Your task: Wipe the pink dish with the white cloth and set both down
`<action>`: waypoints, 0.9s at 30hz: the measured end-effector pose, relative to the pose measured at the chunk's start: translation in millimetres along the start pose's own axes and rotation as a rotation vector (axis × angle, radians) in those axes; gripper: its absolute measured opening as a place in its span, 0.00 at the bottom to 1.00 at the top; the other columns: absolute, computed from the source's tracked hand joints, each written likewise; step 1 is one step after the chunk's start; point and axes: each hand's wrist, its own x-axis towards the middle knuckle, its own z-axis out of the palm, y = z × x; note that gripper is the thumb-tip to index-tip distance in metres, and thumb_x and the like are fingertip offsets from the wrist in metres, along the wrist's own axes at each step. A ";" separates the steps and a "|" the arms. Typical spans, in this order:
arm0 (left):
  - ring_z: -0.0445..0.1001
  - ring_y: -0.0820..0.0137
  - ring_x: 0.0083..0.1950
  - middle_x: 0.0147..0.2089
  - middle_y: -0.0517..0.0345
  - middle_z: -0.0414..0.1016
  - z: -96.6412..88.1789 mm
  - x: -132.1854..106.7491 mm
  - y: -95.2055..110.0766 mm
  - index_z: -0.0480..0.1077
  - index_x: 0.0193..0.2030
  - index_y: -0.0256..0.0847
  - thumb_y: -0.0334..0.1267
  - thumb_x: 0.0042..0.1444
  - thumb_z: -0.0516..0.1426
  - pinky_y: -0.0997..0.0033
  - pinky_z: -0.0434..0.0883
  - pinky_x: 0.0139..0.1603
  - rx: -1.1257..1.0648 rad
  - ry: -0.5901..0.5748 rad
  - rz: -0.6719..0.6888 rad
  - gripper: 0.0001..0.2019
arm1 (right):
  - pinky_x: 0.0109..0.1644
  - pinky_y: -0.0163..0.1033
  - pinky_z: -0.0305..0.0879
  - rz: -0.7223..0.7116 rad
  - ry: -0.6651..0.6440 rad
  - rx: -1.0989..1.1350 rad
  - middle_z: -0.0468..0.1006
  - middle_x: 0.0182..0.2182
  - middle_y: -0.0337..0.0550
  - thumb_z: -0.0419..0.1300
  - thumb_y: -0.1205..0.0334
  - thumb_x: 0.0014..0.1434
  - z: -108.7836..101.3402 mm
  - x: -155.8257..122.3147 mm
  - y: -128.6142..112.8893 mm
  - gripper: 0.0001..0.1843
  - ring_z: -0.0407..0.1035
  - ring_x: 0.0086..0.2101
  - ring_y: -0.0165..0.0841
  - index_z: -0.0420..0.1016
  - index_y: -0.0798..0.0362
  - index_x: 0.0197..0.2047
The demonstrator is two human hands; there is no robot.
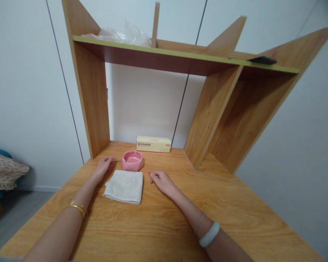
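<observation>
A folded white cloth lies flat on the wooden desk. Just behind it stands a small pink dish with a notched rim. My left hand rests on the desk to the left of the dish and cloth, fingers curled loosely, nothing visible in it. My right hand rests on the desk just right of the cloth, fingers curled in, thumb and forefinger close together; I see nothing held. Neither hand touches the cloth or the dish.
A long cream cardboard box sits at the back of the desk by the wall. Wooden uprights rise left and right. An upper shelf carries crumpled clear plastic and a dark object. The desk's left edge drops off to the floor.
</observation>
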 end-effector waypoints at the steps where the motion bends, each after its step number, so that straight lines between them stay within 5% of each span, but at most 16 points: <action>1: 0.51 0.78 0.16 0.17 0.66 0.56 -1.4 -0.4 -3.3 0.67 0.28 0.37 0.44 0.43 0.52 0.76 0.48 0.18 -0.026 0.000 -0.001 0.12 | 0.27 0.31 0.52 -0.001 -0.006 0.063 0.71 0.18 0.40 0.46 0.56 0.59 0.2 1.0 6.1 0.22 0.63 0.22 0.27 0.68 0.56 0.20; 9: 0.53 0.79 0.17 0.18 0.64 0.59 1.4 -4.8 -6.4 0.69 0.29 0.35 0.44 0.39 0.53 0.78 0.49 0.17 -0.053 0.002 0.051 0.14 | 0.26 0.31 0.54 0.012 -0.020 0.333 0.69 0.17 0.37 0.48 0.55 0.57 1.9 -3.4 18.1 0.19 0.62 0.20 0.26 0.65 0.55 0.19; 27: 0.52 0.81 0.16 0.21 0.64 0.63 3.8 -2.9 -8.4 0.70 0.29 0.36 0.43 0.36 0.55 0.77 0.48 0.16 -0.122 0.018 0.019 0.14 | 0.25 0.31 0.49 -0.057 -0.044 0.069 0.70 0.18 0.38 0.48 0.56 0.58 1.0 -17.2 15.7 0.18 0.60 0.21 0.26 0.69 0.56 0.23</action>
